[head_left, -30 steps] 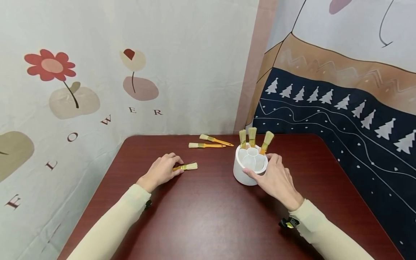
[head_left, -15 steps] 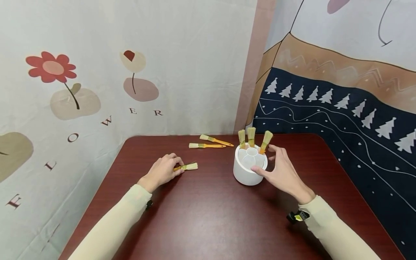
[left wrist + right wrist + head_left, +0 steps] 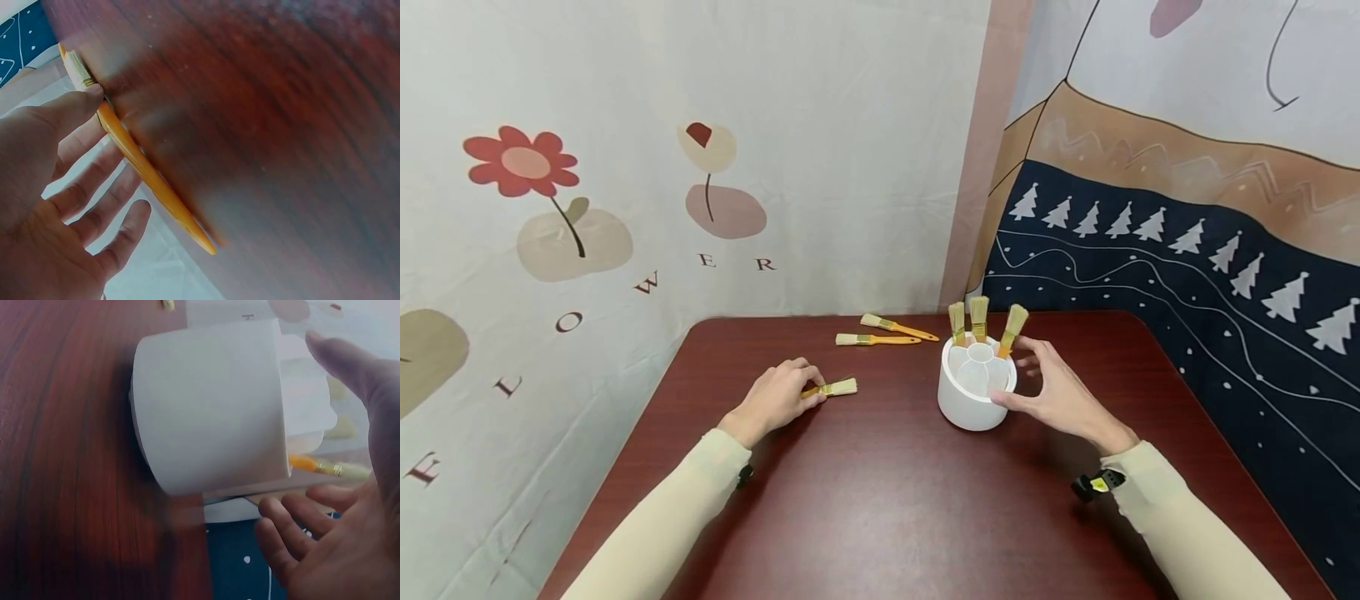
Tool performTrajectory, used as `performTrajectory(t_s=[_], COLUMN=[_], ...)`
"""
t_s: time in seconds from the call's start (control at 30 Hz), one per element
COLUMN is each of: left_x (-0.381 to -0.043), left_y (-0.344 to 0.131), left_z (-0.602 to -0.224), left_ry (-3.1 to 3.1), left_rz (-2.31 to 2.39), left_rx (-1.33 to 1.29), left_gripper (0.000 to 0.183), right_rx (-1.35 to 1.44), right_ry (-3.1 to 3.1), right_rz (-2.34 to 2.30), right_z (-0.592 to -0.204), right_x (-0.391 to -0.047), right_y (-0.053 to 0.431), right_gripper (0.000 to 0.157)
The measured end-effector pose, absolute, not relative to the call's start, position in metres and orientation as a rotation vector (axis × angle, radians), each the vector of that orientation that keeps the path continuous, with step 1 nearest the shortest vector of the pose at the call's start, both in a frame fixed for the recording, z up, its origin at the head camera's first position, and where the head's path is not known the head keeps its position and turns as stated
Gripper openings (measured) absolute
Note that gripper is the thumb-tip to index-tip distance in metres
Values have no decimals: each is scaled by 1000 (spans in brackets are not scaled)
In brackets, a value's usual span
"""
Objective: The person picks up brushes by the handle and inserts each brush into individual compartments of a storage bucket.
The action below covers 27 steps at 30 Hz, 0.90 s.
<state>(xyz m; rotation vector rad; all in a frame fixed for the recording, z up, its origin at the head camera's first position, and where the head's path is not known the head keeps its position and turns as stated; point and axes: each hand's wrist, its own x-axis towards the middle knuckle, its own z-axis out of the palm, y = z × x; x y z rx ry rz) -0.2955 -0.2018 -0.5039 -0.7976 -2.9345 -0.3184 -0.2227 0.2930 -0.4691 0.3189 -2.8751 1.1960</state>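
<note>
My left hand [image 3: 775,396] pinches a flat paintbrush [image 3: 841,387] that lies on the table at the left. In the left wrist view the thumb presses near the metal band, and the orange handle [image 3: 150,175] runs past the loosely spread other fingers. A white round brush holder [image 3: 972,408] with petal-shaped compartments stands upright at centre right. Three paintbrushes [image 3: 978,317] stand in its far compartments, bristles up. Beside the holder, my right hand [image 3: 1063,400] has its thumb near the rim and its fingers apart from the wall, holding nothing.
Two more paintbrushes [image 3: 878,339] lie near the back edge of the dark red table [image 3: 880,500]. A pale curtain with flowers [image 3: 850,167] hangs behind, and a dark blue printed cloth [image 3: 1120,250] hangs at the right.
My right hand has let go of the brush holder and drawn slightly to the right. The left hand and its paintbrush have stayed in place.
</note>
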Motion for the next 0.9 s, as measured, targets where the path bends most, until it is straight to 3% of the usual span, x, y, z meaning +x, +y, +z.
performTrajectory(t_s=[0.9], left_x=[-284], left_y=[-184], left_z=[-489], left_ry=[-2736], left_rz=[-628], left_rx=[-676], left_gripper=[17], right_rx=[447], right_ry=[-2894], right_rz=[1492], right_z=[-480], right_x=[-245], right_y=[307], right_gripper=[94])
